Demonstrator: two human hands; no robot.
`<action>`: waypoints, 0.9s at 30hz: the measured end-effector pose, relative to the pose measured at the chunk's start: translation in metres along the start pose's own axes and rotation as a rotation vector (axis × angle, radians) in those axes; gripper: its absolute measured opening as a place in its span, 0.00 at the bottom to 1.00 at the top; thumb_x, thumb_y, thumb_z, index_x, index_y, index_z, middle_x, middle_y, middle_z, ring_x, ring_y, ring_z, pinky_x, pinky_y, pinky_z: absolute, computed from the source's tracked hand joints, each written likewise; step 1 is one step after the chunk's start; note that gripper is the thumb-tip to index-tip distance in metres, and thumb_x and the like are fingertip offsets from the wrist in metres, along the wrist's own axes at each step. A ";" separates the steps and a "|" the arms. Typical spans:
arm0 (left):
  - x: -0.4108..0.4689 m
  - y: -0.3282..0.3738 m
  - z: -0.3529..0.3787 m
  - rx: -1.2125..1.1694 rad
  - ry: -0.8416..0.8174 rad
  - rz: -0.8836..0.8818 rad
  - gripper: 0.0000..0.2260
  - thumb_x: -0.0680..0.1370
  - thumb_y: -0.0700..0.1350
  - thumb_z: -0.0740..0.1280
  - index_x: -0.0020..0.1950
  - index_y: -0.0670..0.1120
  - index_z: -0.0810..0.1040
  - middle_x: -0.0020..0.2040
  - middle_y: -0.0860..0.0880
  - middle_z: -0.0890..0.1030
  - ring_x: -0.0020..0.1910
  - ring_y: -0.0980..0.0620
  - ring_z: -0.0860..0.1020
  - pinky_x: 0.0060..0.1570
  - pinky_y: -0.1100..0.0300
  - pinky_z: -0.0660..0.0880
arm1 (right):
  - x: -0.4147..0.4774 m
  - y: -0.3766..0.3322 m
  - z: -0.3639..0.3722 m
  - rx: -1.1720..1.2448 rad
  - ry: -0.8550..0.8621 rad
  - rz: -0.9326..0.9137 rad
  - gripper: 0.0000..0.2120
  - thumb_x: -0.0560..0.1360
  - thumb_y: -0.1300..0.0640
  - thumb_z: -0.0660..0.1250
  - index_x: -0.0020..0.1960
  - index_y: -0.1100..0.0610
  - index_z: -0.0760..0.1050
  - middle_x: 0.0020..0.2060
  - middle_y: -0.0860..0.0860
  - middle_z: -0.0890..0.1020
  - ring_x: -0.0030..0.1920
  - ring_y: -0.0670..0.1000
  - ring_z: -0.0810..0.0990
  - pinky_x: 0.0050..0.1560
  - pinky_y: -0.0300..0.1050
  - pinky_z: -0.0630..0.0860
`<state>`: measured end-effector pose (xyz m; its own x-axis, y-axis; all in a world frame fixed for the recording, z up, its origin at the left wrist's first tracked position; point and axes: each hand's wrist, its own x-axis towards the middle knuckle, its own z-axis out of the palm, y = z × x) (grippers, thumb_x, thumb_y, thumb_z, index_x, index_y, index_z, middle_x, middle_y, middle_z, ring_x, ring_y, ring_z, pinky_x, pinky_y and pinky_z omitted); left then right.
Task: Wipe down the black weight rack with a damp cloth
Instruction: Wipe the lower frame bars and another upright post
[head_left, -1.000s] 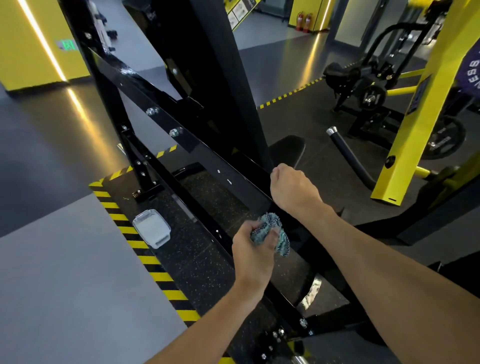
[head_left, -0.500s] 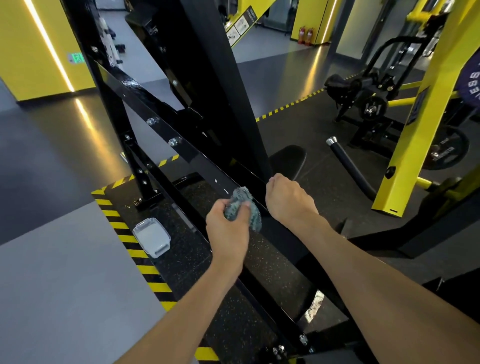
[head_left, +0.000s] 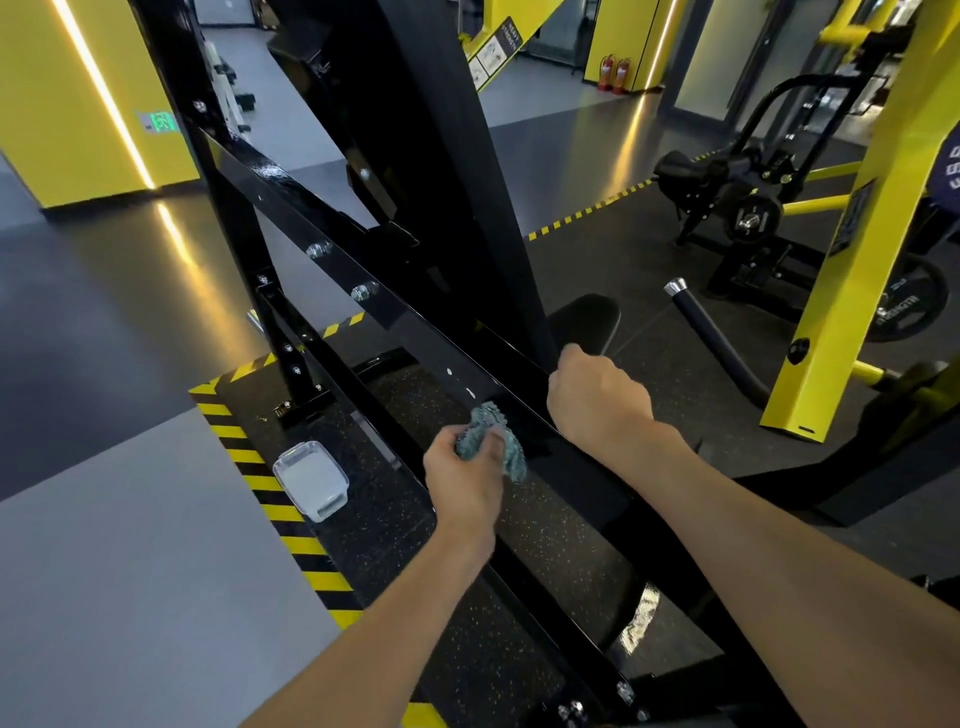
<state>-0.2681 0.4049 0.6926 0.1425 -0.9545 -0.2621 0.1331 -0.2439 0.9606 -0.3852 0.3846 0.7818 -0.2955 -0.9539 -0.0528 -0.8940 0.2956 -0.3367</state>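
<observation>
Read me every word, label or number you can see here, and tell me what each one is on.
Nothing reads clearly.
Green sign, upper left: blurred.
Placard, top centre: too small to read.
Weight plate lettering: blurred.
Purple banner: letters cut off at the right edge.

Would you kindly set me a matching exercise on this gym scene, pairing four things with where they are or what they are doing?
Column A
1. left hand
2. right hand
3. grey container
4. fire extinguishers

Column B
a. stand by the yellow wall far back
b. grips the cloth
c. lies on the speckled mat
d. grips the top edge of the weight rack

Pairs: 1-b, 2-d, 3-c, 4-a
</observation>
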 end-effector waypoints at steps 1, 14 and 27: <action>0.006 0.002 -0.002 0.005 0.008 -0.009 0.03 0.79 0.44 0.70 0.47 0.46 0.78 0.41 0.50 0.82 0.39 0.53 0.80 0.34 0.65 0.75 | 0.005 -0.006 -0.003 0.025 0.018 -0.022 0.07 0.82 0.57 0.54 0.57 0.58 0.68 0.43 0.54 0.75 0.43 0.57 0.73 0.45 0.52 0.71; 0.018 0.020 -0.005 0.018 -0.030 0.157 0.04 0.77 0.45 0.73 0.44 0.48 0.79 0.36 0.52 0.81 0.33 0.58 0.78 0.32 0.61 0.75 | 0.032 -0.030 0.019 -0.027 -0.064 -0.142 0.13 0.85 0.53 0.49 0.62 0.56 0.67 0.42 0.52 0.77 0.42 0.56 0.75 0.43 0.52 0.69; 0.053 0.022 -0.016 -0.006 0.014 0.014 0.05 0.78 0.45 0.71 0.46 0.45 0.79 0.40 0.47 0.82 0.33 0.56 0.79 0.32 0.61 0.74 | 0.032 -0.031 0.022 -0.050 -0.080 -0.117 0.11 0.85 0.53 0.48 0.62 0.54 0.65 0.38 0.50 0.76 0.41 0.55 0.77 0.43 0.53 0.71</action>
<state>-0.2415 0.3517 0.6983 0.1579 -0.9554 -0.2497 0.1367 -0.2293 0.9637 -0.3598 0.3434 0.7699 -0.1625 -0.9825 -0.0913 -0.9370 0.1827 -0.2976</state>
